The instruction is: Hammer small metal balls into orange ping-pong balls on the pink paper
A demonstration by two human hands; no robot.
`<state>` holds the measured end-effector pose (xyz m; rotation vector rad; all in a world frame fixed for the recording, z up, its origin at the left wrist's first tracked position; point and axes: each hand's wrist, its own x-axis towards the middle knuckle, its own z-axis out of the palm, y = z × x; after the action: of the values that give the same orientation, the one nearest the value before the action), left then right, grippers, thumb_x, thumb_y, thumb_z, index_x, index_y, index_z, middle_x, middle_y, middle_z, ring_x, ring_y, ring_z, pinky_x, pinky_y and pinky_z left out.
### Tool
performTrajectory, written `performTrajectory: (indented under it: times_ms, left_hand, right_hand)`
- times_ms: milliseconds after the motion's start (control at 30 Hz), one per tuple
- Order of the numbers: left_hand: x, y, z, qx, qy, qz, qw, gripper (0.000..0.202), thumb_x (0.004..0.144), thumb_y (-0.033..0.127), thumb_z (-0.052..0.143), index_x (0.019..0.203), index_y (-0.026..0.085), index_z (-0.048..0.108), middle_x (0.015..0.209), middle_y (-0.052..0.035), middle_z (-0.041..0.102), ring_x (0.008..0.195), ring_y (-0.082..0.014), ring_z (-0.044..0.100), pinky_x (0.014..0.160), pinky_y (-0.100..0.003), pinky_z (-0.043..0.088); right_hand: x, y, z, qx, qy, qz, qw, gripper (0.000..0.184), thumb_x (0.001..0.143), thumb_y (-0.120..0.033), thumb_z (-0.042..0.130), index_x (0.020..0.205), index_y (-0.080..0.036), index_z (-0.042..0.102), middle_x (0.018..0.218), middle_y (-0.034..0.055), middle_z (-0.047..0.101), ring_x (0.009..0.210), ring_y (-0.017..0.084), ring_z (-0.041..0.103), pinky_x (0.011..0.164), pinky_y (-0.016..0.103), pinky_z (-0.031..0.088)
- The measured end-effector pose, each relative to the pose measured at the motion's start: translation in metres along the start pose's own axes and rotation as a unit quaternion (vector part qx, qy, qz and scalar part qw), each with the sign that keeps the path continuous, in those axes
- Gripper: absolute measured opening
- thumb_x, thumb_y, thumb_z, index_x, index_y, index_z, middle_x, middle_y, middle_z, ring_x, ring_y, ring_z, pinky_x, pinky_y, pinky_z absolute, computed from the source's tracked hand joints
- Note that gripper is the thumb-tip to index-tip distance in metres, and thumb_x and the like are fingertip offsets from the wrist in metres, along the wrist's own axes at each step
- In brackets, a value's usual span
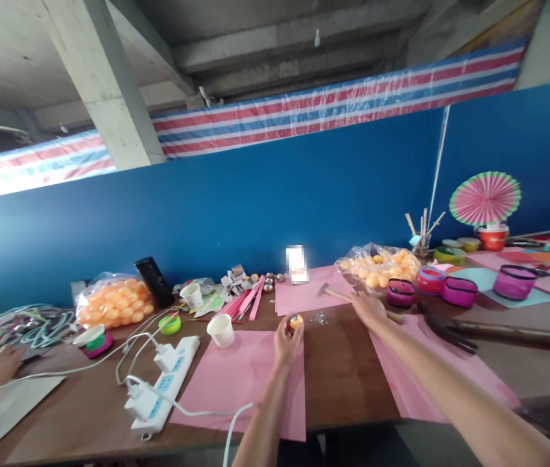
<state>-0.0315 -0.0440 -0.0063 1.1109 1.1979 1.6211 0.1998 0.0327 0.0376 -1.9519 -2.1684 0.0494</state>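
- The person's left hand [286,336] is over the upper right corner of a pink sheet [236,379] on the brown table [343,383]; its fingers are grasping a small ball [296,322] — orange, with a shiny metallic top.
- The right hand [370,309] is to the right of it, its fingers wrapped around the wooden handle of a small hammer [337,295]. The handle shows on both sides of the hand, and the head points left over a farther pink sheet [294,299]; whether it touches the paper cannot be told.
- Between the two hands lies a little cluster of silvery pieces [321,318], just beside the ball.
- A white paper cup [220,331] stands at the upper left edge of the nearer sheet, left of the left hand.
- Farther left, a white power strip [170,383] with plugs and cables lies aslant near the same sheet.
- Beyond the right hand rests a clear bag of orange balls [384,267]; a second bag [114,301] sits on the left, beside a black cylinder [153,282].
- To the right of the right forearm lies a larger hammer [513,334] — dark head, long handle — with purple containers [460,292] behind it.
- At the far left edge, another person's hand [0,363] shows, blurred.
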Motion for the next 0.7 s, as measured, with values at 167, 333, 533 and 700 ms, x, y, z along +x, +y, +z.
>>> performTrajectory:
  times_ms: [167,333,533,700]
  left_hand:
    - [0.0,-0.001,0.001,0.001,0.0,-0.005,1.0,0.051,0.065,0.04,0.063,0.108,0.013,0.053,0.082,-0.0062,0.063,0.066,-0.0133,0.06,0.063,-0.026,0.049]
    - [-0.002,0.001,0.002,0.002,0.007,-0.011,1.0,0.055,0.066,0.041,0.062,0.113,0.014,0.051,0.078,-0.0043,0.062,0.065,-0.0125,0.06,0.064,-0.026,0.049]
    - [-0.001,0.003,0.001,0.029,0.014,-0.007,0.999,0.053,0.066,0.035,0.063,0.114,0.017,0.051,0.08,-0.0045,0.063,0.068,-0.0129,0.06,0.063,-0.025,0.048]
    - [-0.001,0.005,0.001,0.06,0.03,0.014,0.998,0.046,0.06,0.03,0.067,0.104,0.017,0.058,0.089,-0.0062,0.063,0.069,-0.0129,0.059,0.063,-0.023,0.047]
  right_hand:
    - [0.004,-0.007,-0.012,0.069,-0.003,-0.005,0.998,0.027,0.081,-0.01,0.036,0.1,-0.014,0.056,0.105,0.0148,0.052,0.104,0.025,0.047,0.082,0.035,0.034]
    - [-0.015,-0.022,-0.019,0.205,-0.05,-0.019,0.977,0.022,0.085,-0.022,0.036,0.088,-0.014,0.057,0.086,0.0092,0.059,0.085,0.02,0.056,0.067,0.03,0.043]
    - [-0.066,-0.04,-0.025,0.412,-0.178,-0.099,0.888,0.029,0.088,-0.034,0.029,0.096,-0.016,0.05,0.081,0.0051,0.061,0.061,0.01,0.058,0.049,0.019,0.044]
    - [-0.091,-0.039,-0.029,0.325,-0.115,-0.172,0.923,0.027,0.089,-0.034,0.026,0.08,-0.019,0.047,0.067,-0.0006,0.056,0.05,0.008,0.05,0.05,0.021,0.038]
